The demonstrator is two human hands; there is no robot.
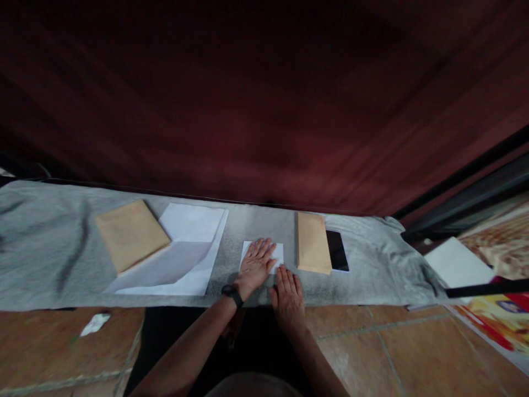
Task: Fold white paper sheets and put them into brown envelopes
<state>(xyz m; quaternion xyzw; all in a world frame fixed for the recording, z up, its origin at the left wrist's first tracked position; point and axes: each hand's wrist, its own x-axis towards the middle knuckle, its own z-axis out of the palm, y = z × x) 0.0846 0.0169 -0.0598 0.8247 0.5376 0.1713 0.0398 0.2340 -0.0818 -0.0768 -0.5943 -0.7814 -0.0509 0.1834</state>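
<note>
Head view, clock centred on the small paper: I look down through the worn camera at a long surface under grey cloth (372, 256).
Small white paper (278, 253): it lies flat at the clock's centre, partly covered by a hand; I cannot tell whether it is folded.
Left hand (256, 268): palm down across the paper, fingers straight and slightly spread, pointing toward 1 o'clock, gripping nothing; a black wristband (232, 295) circles the wrist.
Right hand (290, 298): at 5 o'clock, palm down, fingers extended close together and thumb apart, fingertips at the paper's near right corner; I see nothing grasped.
Large white sheets (194, 220): at 9 o'clock, one curling upward.
Left brown envelopes (132, 234): farther out, also toward 9, overlapping the sheets.
Right brown envelopes (313, 242): upright to my view at 3 o'clock, near the right hand.
Dark-screened phone (338, 251): just beyond, against those envelopes.
Dark red backdrop (264, 138): fills 12 o'clock.
Tiled floor (351, 342): below, with a crumpled white scrap (95, 324) toward 8.
</note>
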